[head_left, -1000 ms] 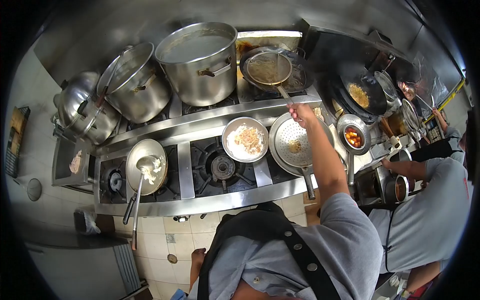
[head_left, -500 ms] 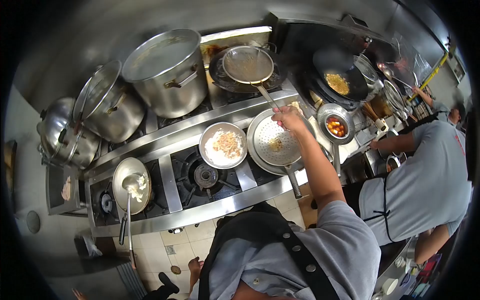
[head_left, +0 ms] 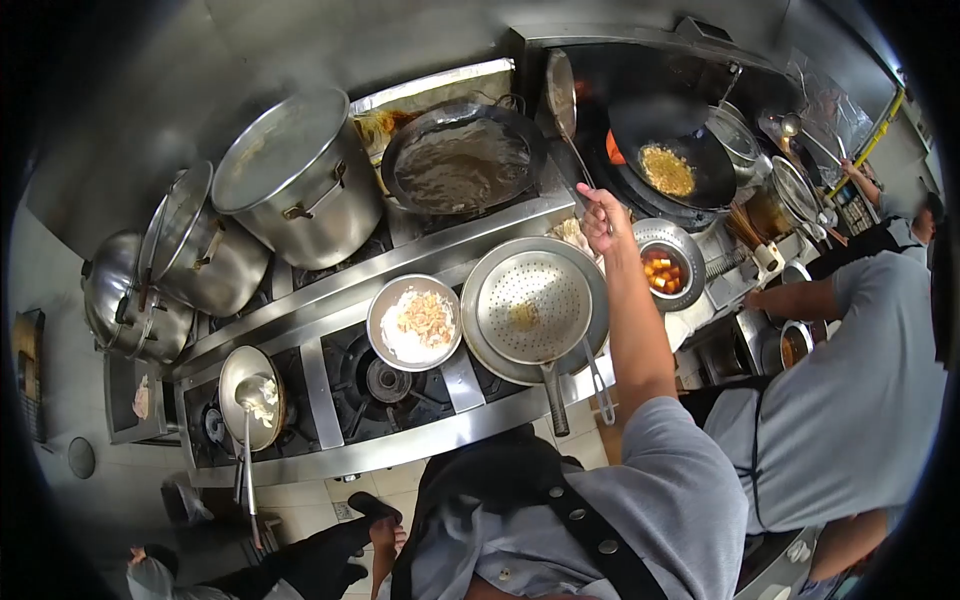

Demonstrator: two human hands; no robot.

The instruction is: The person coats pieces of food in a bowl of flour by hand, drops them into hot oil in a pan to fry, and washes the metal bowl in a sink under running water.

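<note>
The right grip [head_left: 607, 218] is closed around the long metal handle of a round fine-mesh strainer [head_left: 562, 95], fingers wrapped about its lower end. The strainer's thin disc stands nearly edge-on at the handle's far end, in the air between two woks. The dark wok [head_left: 530, 130] to its left contains a brownish, glossy liquid [head_left: 462, 160]; the black wok [head_left: 715, 170] to its right bears golden-brown bits [head_left: 668, 170].

The left grip [head_left: 388, 540] hangs low beside the body, near another person's black shoe [head_left: 372, 506]; whether its fingers are spread or pressed together cannot be told.

Nearer the body, a wide grey metal pan [head_left: 484, 264] rests on the steel stove [head_left: 350, 450], with a perforated metal strainer bowl [head_left: 535, 290] set inside it, its dark ribbed handle pointing toward the body. Just left sits a round metal bowl [head_left: 375, 325] of white powder and light-brown shreds [head_left: 425, 315]. Beyond the right forearm, a perforated grey ladle [head_left: 695, 245] surrounds orange and yellow chunks in reddish liquid [head_left: 660, 272].

Farther left, a round shallow pan [head_left: 235, 370] contains a long-handled metal ladle [head_left: 249, 480] and whitish pieces. Tall silver stockpots [head_left: 325, 210] line the back.
</note>
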